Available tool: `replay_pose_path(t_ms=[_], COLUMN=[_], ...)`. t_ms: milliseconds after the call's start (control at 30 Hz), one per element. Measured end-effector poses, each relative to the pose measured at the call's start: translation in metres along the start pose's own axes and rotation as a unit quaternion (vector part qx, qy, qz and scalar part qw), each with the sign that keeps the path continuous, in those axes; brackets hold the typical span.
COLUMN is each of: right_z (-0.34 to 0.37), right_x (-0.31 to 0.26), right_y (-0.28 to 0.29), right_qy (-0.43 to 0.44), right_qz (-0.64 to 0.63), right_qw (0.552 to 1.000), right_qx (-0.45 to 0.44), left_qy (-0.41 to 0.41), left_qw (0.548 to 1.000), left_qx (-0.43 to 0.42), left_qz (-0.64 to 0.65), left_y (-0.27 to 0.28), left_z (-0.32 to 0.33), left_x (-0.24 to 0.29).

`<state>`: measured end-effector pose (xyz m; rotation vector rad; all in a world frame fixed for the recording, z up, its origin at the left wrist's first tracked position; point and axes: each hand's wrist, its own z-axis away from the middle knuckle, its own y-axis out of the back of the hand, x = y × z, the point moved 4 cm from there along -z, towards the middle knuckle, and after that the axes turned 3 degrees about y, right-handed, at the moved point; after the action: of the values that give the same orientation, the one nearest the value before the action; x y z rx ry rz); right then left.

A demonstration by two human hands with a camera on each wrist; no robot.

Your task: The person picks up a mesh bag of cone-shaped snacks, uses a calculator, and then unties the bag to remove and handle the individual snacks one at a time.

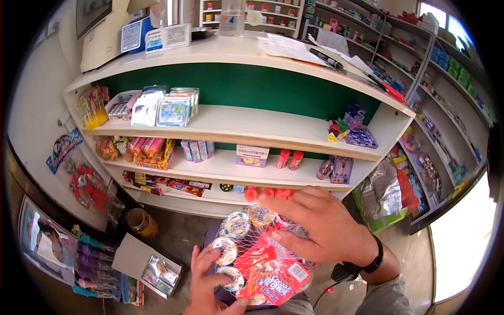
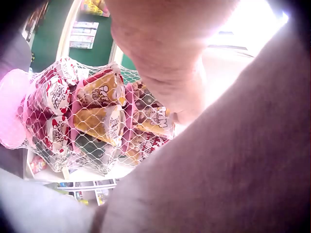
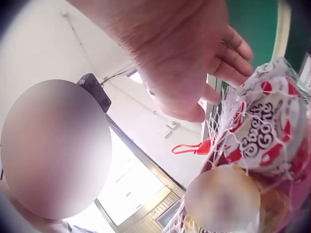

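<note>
A white net bag of snack cones (image 1: 234, 226) with round printed lids and a red cocoa label (image 1: 273, 278) is held low in front of the shelves. My left hand (image 1: 210, 286) grips its lower left side, fingers on the lids and thumb at the label's bottom edge. Over the upper right of the bag lies my right hand (image 1: 320, 223), its fingers stretched across and touching the net. Through the mesh in the left wrist view, the wrapped cones (image 2: 99, 121) sit in pink holders. A red loop (image 3: 187, 148) sticks out from the net in the right wrist view.
A white shelf unit (image 1: 226, 118) with a green back stands ahead, bearing boxed cards (image 1: 173, 109), candy and small boxes. Papers and a marker (image 1: 326, 58) lie on its top. On the left are an open carton (image 1: 134, 254) and a jar (image 1: 142, 223); a silver bag (image 1: 380, 191) stands right.
</note>
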<state>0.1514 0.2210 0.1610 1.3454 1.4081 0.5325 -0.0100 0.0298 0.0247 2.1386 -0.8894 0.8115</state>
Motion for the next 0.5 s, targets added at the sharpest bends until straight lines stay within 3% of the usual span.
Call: replay_pose_path(t_ms=[67,167,267,367,500], right_z=[-0.003,-0.027,-0.041,-0.047,-0.05], right_x=[-0.003,-0.02,-0.033,-0.03,-0.021], right_y=[0.009,-0.004,-0.01,-0.027,0.001], right_qy=[0.016,0.031,0.167,0.179,0.154], right_qz=[0.076,0.128,0.13,0.088,0.003], right_qw=[0.993,0.98,0.977,0.976,0.988], right_qx=[-0.093,-0.152,0.006,-0.092,0.012], left_qy=[-0.028,-0.032,-0.034,-0.037,-0.052], left_qw=[0.999,0.999,0.999,0.999,0.999], left_qx=[-0.021,-0.015,-0.007,0.001,-0.005], left_qz=[-0.009,-0.011,-0.008,-0.005,-0.014], left_y=[-0.008,0.014,0.014,0.013,0.013], left_z=[-0.008,-0.007,-0.006,-0.006,-0.005], left_x=[0.014,0.007,0.008,0.007,0.003])
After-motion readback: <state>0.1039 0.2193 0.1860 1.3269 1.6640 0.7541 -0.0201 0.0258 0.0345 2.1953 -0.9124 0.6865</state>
